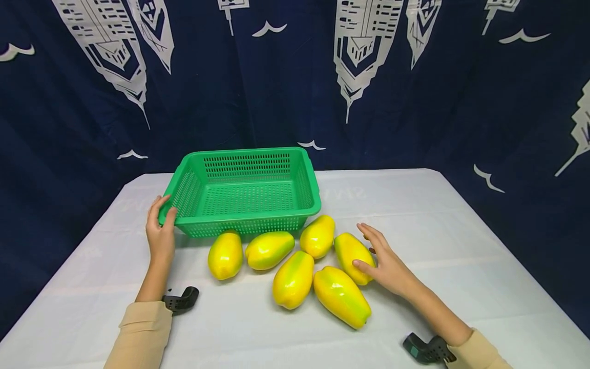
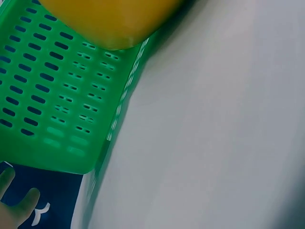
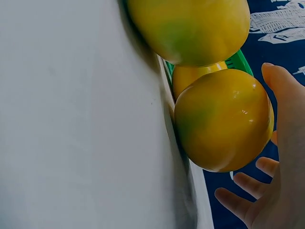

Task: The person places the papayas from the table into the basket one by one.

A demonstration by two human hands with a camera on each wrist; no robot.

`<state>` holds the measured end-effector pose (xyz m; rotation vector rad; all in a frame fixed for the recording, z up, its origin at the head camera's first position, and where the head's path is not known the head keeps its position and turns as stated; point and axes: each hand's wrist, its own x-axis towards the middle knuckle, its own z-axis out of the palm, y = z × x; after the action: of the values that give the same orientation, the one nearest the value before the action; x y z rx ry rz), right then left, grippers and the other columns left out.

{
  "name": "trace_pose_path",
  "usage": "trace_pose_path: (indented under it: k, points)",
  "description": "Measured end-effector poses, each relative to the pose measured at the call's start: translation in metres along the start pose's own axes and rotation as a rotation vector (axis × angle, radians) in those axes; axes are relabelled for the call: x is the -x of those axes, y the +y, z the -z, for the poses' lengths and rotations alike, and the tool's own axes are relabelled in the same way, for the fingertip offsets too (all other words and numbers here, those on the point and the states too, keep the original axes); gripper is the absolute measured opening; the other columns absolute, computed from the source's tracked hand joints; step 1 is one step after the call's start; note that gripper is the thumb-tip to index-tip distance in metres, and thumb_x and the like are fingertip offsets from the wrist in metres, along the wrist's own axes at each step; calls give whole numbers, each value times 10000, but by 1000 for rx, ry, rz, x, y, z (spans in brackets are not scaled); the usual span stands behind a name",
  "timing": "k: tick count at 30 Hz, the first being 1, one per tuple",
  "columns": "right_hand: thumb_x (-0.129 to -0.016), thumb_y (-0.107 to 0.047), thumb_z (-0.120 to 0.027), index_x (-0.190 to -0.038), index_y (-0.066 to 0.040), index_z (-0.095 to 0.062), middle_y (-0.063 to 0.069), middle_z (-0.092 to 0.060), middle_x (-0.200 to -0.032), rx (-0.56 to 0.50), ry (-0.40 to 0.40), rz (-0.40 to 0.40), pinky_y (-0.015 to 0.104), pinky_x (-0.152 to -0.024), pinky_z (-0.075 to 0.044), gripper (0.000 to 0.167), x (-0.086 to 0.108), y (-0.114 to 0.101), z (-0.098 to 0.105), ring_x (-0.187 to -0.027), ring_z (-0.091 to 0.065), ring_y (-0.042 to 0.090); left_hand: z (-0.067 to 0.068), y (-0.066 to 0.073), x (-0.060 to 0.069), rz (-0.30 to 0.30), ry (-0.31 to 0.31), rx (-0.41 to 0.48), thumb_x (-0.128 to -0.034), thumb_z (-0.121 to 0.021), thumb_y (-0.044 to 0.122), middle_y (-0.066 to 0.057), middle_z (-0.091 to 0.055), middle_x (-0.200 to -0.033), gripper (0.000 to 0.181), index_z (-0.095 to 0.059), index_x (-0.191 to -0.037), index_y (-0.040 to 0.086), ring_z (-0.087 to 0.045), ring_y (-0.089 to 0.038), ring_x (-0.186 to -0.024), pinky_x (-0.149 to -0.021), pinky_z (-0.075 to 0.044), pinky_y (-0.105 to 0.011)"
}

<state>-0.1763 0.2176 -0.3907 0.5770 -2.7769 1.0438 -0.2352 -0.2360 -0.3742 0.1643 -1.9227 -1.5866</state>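
A green plastic basket [image 1: 249, 218] with perforated walls stands upright at the back of the table. At its front left corner is my left hand [image 1: 160, 223], thumb and fingers spread beside the rim; in the left wrist view two fingertips [image 2: 29, 195] show just off the basket wall. My right hand [image 1: 389, 264] is at the rightmost yellow-green papaya [image 1: 354, 259], thumb and fingers spread around its right side. In the right wrist view that papaya [image 3: 224, 121] lies between thumb and fingers, none of them visibly curled tight on it. Whether either hand makes contact is hard to tell.
Several more papayas lie in front of the basket: one at the left [image 1: 225, 254], one lying sideways [image 1: 269, 250], one by the basket's right corner [image 1: 318, 237], and two nearer [image 1: 293, 280] [image 1: 342, 297]. A white cloth covers the table [image 1: 230, 333]; a dark blue curtain [image 1: 276, 92] hangs behind.
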Motion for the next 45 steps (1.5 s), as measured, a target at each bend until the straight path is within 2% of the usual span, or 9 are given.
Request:
trace_pose_path:
  k: [4,8,10,13,21,24,31,37,45]
  points:
    - [-848,-316,-610,-1443,-185,-180,131,-196,-1458,-11,1,-5,550,-933,-382,745,2,1,-2,-1238,-342,329,2,-2,0,43,-21,41,-906,-504,207,-62,-306,-1461,417,-466,-1310,110,-264,-147,-1353,-1106,-197,-289]
    - [-843,-302,-619,-1434,-185,-207,129,-219,-1436,-16,8,-5,589,-912,-367,730,3,1,-6,-1206,-358,315,2,-3,-1,108,-37,116,-911,-510,196,-30,-397,-1333,442,-420,-1341,149,-433,-101,-1134,-885,-384,-162]
    - [-838,-300,-626,-1430,-185,-220,125,-232,-1424,-21,9,-8,597,-906,-361,727,3,0,-7,-1190,-366,305,1,-3,-2,145,-46,165,-911,-511,193,9,-416,-1242,454,-398,-1350,171,-452,-75,-1008,-744,-417,-142]
    - [-828,-301,-640,-1423,-171,-241,125,-253,-1403,-27,7,-15,580,-900,-367,728,4,-1,-9,-1169,-377,295,1,-4,-4,186,-59,207,-908,-511,199,50,-415,-1181,460,-385,-1351,189,-462,-77,-963,-680,-434,-149]
    - [-821,-323,-643,-1409,-155,-254,123,-303,-1335,-34,-20,-53,506,-860,-407,725,3,-3,-10,-1119,-398,291,2,-6,-3,223,-78,199,-910,-489,218,75,-410,-1164,450,-366,-1343,232,-450,-100,-987,-705,-426,-210]
    - [-819,-314,-644,-1373,-109,-274,129,-327,-1309,-43,-20,-53,506,-867,-405,697,3,-2,-10,-1129,-393,302,2,-7,-3,230,-88,185,-915,-473,229,75,-397,-1182,448,-353,-1345,257,-442,-90,-1003,-739,-411,-242]
    - [-805,-262,-662,-1237,-52,-384,137,-428,-1243,-66,36,-61,494,-866,-406,555,1,-4,-9,-1130,-437,317,3,-8,-3,237,-89,157,-921,-429,217,27,-371,-1256,440,-339,-1345,292,-424,-80,-1019,-795,-365,-318]
    - [-805,-191,-661,-1191,-55,-430,122,-478,-1202,-82,73,-38,486,-891,-396,470,1,-3,-7,-1127,-451,299,2,-8,-2,224,-96,168,-922,-418,218,15,-356,-1258,435,-332,-1341,293,-412,-88,-1022,-812,-356,-342]
    - [-810,-233,-663,-1203,-105,-452,74,-480,-1196,-27,42,-27,413,-885,-403,464,2,-2,-7,-1072,-478,210,1,-8,1,211,-96,159,-923,-398,209,1,-339,-1269,423,-331,-1333,288,-399,-92,-1029,-828,-349,-349]
